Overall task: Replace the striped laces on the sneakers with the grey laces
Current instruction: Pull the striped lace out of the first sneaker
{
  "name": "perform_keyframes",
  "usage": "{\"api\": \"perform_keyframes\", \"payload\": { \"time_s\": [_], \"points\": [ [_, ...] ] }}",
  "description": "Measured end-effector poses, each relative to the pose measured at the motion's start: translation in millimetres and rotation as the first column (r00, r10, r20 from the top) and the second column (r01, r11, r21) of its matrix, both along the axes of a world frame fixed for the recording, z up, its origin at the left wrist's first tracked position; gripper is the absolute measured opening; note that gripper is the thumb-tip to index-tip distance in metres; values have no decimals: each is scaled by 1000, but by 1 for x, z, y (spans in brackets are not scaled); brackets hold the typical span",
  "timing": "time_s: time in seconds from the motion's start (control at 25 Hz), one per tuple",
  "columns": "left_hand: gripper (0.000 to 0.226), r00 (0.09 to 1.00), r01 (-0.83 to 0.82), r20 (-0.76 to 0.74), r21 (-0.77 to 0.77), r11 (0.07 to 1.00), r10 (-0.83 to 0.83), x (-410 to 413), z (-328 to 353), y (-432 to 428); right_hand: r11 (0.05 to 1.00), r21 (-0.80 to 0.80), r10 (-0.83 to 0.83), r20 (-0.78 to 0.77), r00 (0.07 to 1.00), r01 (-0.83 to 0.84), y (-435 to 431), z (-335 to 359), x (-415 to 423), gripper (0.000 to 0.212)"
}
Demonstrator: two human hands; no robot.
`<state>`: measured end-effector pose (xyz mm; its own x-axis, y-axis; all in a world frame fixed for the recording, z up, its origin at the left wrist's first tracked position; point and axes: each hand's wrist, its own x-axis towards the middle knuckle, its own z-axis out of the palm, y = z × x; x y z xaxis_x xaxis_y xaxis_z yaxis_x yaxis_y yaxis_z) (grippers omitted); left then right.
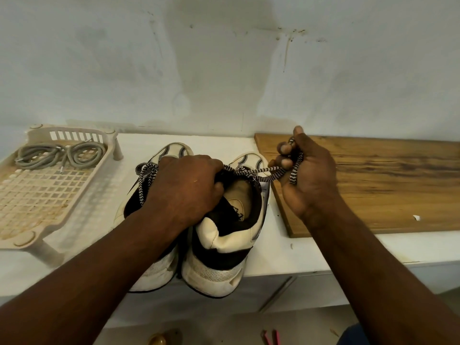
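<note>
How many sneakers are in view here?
2. The left sneaker sits partly under the left hand; the right sneaker stands beside it, heel towards the camera, its striped lace held by the right hand. None look hidden.

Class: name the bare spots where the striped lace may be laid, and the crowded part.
Bare: wooden board right of the sneakers; tray grid nearer than the grey laces. Crowded: the middle, left hand and right hand there.

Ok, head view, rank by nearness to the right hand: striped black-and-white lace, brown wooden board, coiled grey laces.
1. Striped black-and-white lace: gripped in the right hand.
2. Brown wooden board: just below it, right side.
3. Coiled grey laces: far left, in beige plastic tray.
</note>
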<state>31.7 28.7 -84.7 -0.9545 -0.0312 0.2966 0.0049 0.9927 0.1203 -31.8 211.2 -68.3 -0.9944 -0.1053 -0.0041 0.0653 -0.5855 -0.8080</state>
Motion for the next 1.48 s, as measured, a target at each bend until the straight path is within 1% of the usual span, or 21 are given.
{"api": "perform_keyframes", "payload": {
  "time_s": [0.12,0.16,0.2,0.24,0.28,0.32,0.36,0.4,0.44,0.48,0.6,0.68,0.84,0.96,1.04,1.08,1.2,1.28,1.36,1.4,1.48],
  "points": [
    [21,1000,-1,5,-9,1000,1,1,2,2,984,32,-177,80,981,175,7,3,-4,30],
    [21,1000,0,6,-10,1000,0,1,3,2,959,159,-244,45,969,234,11,5,-6,29],
    [23,1000,2,8,-7,1000,-2,2,3,2,879,388,-284,-45,958,279,15,5,-6,27],
    [25,1000,5,10,2,1000,-5,3,3,1,718,627,-264,-156,952,302,18,0,-9,23],
    [30,1000,9,13,23,1000,-9,3,3,1,525,793,-195,-243,950,310,20,-6,-10,19],
    [36,1000,15,16,51,999,-15,4,4,1,350,887,-105,-282,954,301,19,-10,-9,20],
    [43,999,25,18,78,997,-27,5,5,2,221,923,-32,-315,949,314,17,-12,-5,29],
    [49,999,41,21,96,995,-43,5,7,2,149,921,23,-368,930,361,15,-13,-1,38],
    [53,998,60,27,108,992,-63,6,9,4,122,905,69,-417,906,407,14,-10,3,44],
    [55,996,79,36,116,990,-83,7,11,5,134,899,129,-432,892,416,12,-5,9,44],
    [54,991,92,78,146,985,-104,10,17,10,135,967,324,-248,913,215,8,3,23,37],
    [51,988,75,124,167,983,-96,10,21,10,70,974,328,-227,917,216,7,2,26,27],
    [50,967,79,224,191,978,-122,15,19,24,-170,902,277,-343,898,397,1,-1,30,19],
    [46,939,45,314,295,955,-141,11,15,32,-251,866,293,-358,887,432,-5,-8,31,18],
    [48,926,-12,354,379,925,-133,9,16,32,-241,875,301,-345,889,421,-5,-10,32,20],
    [47,927,-42,354,428,903,-124,6,18,31,-207,886,301,-345,889,415,-3,-10,29,19],
    [35,940,-102,326,539,836,-96,2,19,35,-33,936,318,-322,892,350,7,-11,23,19],
    [23,952,-109,297,569,815,-80,0,19,36,35,948,308,-311,899,316,12,-12,23,23],
    [12,962,-112,259,656,746,-83,-3,18,33,-18,936,281,-332,901,351,13,-16,21,23],
    [15,970,-117,232,696,708,-68,-3,16,32,-60,924,258,-350,900,377,12,-18,21,21],
    [22,985,-82,168,686,723,-48,-1,17,33,-133,889,237,-402,884,439,10,-22,21,18]
  ]
}}
